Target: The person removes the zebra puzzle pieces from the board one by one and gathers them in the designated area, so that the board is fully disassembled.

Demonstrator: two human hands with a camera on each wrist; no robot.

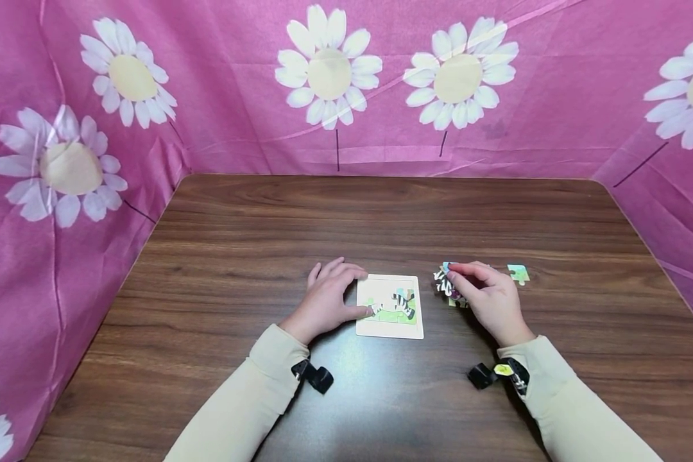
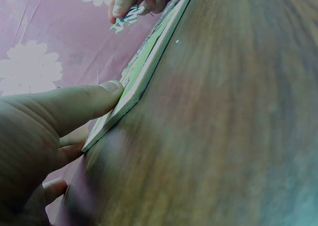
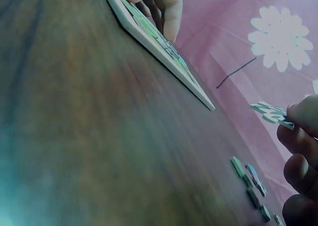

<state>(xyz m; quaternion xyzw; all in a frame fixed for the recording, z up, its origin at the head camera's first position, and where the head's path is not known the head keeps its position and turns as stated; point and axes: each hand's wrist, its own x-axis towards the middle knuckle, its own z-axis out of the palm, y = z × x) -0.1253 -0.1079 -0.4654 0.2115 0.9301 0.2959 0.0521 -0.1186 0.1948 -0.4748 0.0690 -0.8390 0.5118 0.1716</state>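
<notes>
A square puzzle board [image 1: 389, 335] with a pale frame and a partly filled zebra picture lies on the table. My left hand [image 1: 333, 296] is at its left side, thumb [image 2: 107, 93] resting on its face and index finger near the far left corner. To the right of the board, my right hand [image 1: 491, 298] pinches a black-and-white striped puzzle piece [image 3: 268, 111] between thumb and fingers, raised above the tabletop. Below that hand lie several loose puzzle pieces [image 3: 252, 196], partly hidden by it in the head view.
A single green and blue puzzle piece [image 1: 518, 274] lies apart, to the right of the right hand. The brown wood-grain table [image 1: 300, 212] ends at the back against a pink cloth [image 1: 225, 83] with white flowers, which also hangs along both sides.
</notes>
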